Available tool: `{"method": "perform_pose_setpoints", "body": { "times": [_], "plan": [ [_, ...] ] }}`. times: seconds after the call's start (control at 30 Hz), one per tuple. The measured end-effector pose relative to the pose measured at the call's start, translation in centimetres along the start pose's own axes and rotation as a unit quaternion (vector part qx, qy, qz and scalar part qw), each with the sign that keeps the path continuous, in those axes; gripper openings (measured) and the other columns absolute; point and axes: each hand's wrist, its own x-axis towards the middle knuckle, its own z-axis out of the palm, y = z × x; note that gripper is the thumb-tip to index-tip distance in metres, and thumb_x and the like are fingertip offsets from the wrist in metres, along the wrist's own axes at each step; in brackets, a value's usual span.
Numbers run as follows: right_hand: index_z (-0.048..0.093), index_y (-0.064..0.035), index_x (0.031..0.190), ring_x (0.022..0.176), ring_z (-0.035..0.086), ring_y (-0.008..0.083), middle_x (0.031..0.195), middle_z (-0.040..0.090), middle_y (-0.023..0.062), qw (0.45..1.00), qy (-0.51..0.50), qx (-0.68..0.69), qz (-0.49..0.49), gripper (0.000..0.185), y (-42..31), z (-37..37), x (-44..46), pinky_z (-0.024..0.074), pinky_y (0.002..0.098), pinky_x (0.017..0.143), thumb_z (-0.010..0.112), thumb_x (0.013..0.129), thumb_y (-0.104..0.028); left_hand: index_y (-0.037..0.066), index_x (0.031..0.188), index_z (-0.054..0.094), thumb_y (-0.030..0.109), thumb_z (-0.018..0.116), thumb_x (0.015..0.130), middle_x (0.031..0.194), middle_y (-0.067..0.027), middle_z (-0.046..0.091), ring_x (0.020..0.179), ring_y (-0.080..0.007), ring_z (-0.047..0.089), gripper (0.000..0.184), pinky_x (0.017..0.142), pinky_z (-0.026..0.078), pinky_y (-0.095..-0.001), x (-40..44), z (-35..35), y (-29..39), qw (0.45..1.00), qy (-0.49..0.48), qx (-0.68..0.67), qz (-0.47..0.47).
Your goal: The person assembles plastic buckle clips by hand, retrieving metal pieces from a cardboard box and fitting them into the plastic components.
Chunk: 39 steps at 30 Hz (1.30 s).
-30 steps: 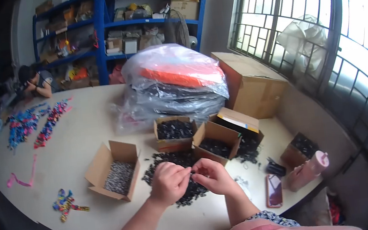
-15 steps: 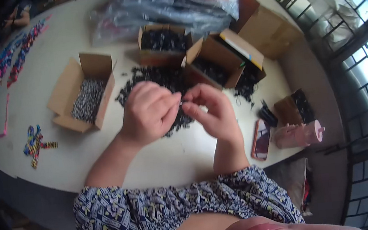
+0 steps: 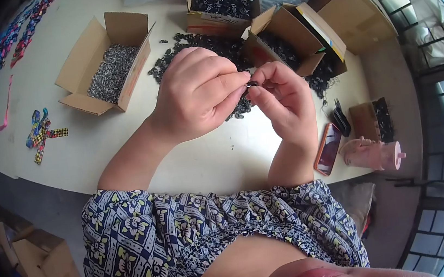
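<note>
My left hand (image 3: 200,94) and my right hand (image 3: 286,101) meet fingertip to fingertip above the table. Between them is a small black piece (image 3: 252,83), pinched by the thumb and forefinger of my right hand. The left fingers are closed against its other side, and the fingertips hide most of it. Behind the hands spreads a pile of small black pieces (image 3: 205,43), which look like plastic clips. To the left stands an open cardboard box (image 3: 72,68) with many small silver metal parts (image 3: 112,73) in it.
Boxes of black pieces (image 3: 220,3) stand behind the pile. On the right lie an orange-cased phone (image 3: 328,149), black snips (image 3: 341,118) and a pink cup (image 3: 371,153). Patterned straps (image 3: 41,134) and a pink ribbon (image 3: 6,111) lie left. A barred window (image 3: 438,114) borders the right.
The camera view has tipped downward, so the boxes and pile appear higher and further right. My hands remain together at the fingertips, and the black piece between them shows more plainly.
</note>
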Motion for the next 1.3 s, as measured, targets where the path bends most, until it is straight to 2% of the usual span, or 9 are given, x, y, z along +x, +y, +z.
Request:
{"method": "perform_pose_setpoints", "body": {
  "times": [0.13, 0.33, 0.43, 0.63, 0.8, 0.97, 1.07, 1.3],
  "plan": [
    [0.058, 0.0007, 0.09, 0.073, 0.052, 0.0056, 0.08, 0.058, -0.0015, 1.0, 0.005, 0.01, -0.001, 0.009, 0.0, 0.1, 0.1, 0.0452, 0.0214, 0.067, 0.067, 0.087, -0.003, 0.005, 0.09, 0.069, -0.003, 0.076, 0.067, 0.084, -0.0063, 0.065, 0.071, -0.0238, 0.06, 0.025, 0.072, 0.049, -0.0383, -0.1, -0.3, -0.2, 1.0, -0.012, 0.006, 0.008],
    [0.059, 0.001, 0.092, 0.073, 0.054, 0.0045, 0.082, 0.059, -0.0016, 0.993, -0.004, 0.108, 0.042, 0.01, -0.6, 0.4, 0.1, 0.0456, 0.02, 0.066, 0.067, 0.089, -0.004, 0.005, 0.09, 0.07, -0.003, 0.075, 0.068, 0.084, -0.0058, 0.065, 0.072, -0.0235, 0.06, 0.024, 0.074, 0.049, -0.0384, -0.1, -0.3, -0.2, 1.0, -0.012, 0.008, 0.007],
    [0.059, 0.0011, 0.092, 0.073, 0.054, 0.0037, 0.082, 0.059, -0.0018, 0.991, -0.003, 0.13, 0.044, 0.01, -0.5, 0.3, 0.2, 0.0453, 0.019, 0.064, 0.066, 0.089, -0.004, 0.005, 0.09, 0.07, -0.002, 0.075, 0.07, 0.084, -0.0067, 0.065, 0.073, -0.0245, 0.06, 0.022, 0.075, 0.049, -0.0386, 0.3, -0.3, 0.2, 0.999, -0.021, -0.012, -0.021],
    [0.059, 0.0004, 0.092, 0.071, 0.05, 0.002, 0.081, 0.057, -0.0042, 0.992, -0.012, 0.118, 0.045, 0.009, 0.0, 0.1, 0.4, 0.0419, 0.0179, 0.06, 0.067, 0.089, -0.004, 0.002, 0.09, 0.071, 0.001, 0.074, 0.075, 0.082, -0.0092, 0.065, 0.075, -0.0268, 0.06, 0.015, 0.078, 0.049, -0.0399, 0.4, -0.7, -0.1, 0.995, -0.066, -0.035, -0.066],
    [0.059, 0.0002, 0.088, 0.069, 0.046, 0.0017, 0.077, 0.054, -0.0052, 0.995, -0.017, 0.083, 0.047, 0.009, 0.3, 0.1, 0.4, 0.0393, 0.0184, 0.057, 0.067, 0.088, -0.005, 0.005, 0.09, 0.07, 0.003, 0.074, 0.074, 0.082, -0.0052, 0.065, 0.076, -0.0244, 0.06, 0.017, 0.082, 0.047, -0.0414, 0.7, -1.0, -0.1, 0.994, -0.092, -0.008, -0.056],
    [0.059, 0.002, 0.088, 0.068, 0.047, 0.0025, 0.072, 0.055, -0.0029, 0.999, -0.007, 0.048, 0.002, 0.011, 0.5, 0.3, 0.5, 0.0414, 0.0202, 0.057, 0.066, 0.088, -0.007, 0.007, 0.09, 0.07, 0.005, 0.075, 0.075, 0.083, -0.0031, 0.065, 0.078, -0.0233, 0.061, 0.016, 0.09, 0.045, -0.0453, 0.9, -1.2, 0.2, 0.989, -0.126, 0.018, -0.076],
    [0.06, 0.0028, 0.087, 0.067, 0.049, 0.0042, 0.071, 0.057, -0.0009, 0.999, 0.001, 0.044, -0.009, 0.011, 0.3, 0.2, 0.5, 0.0434, 0.0224, 0.057, 0.066, 0.087, -0.007, 0.007, 0.09, 0.071, 0.006, 0.075, 0.075, 0.083, -0.0032, 0.065, 0.079, -0.0233, 0.061, 0.016, 0.091, 0.045, -0.0451, 0.7, -1.1, 0.1, 0.988, -0.13, 0.028, -0.073],
    [0.061, 0.004, 0.085, 0.064, 0.052, 0.0078, 0.068, 0.059, 0.0047, 0.999, -0.003, 0.031, 0.007, 0.011, 0.4, 0.0, 0.5, 0.046, 0.0259, 0.058, 0.066, 0.084, -0.006, 0.007, 0.091, 0.071, 0.006, 0.073, 0.077, 0.084, -0.0031, 0.064, 0.082, -0.0231, 0.061, 0.014, 0.096, 0.041, -0.0446, 0.6, -0.9, 0.4, 0.985, -0.143, 0.075, -0.064]
  ]
}}
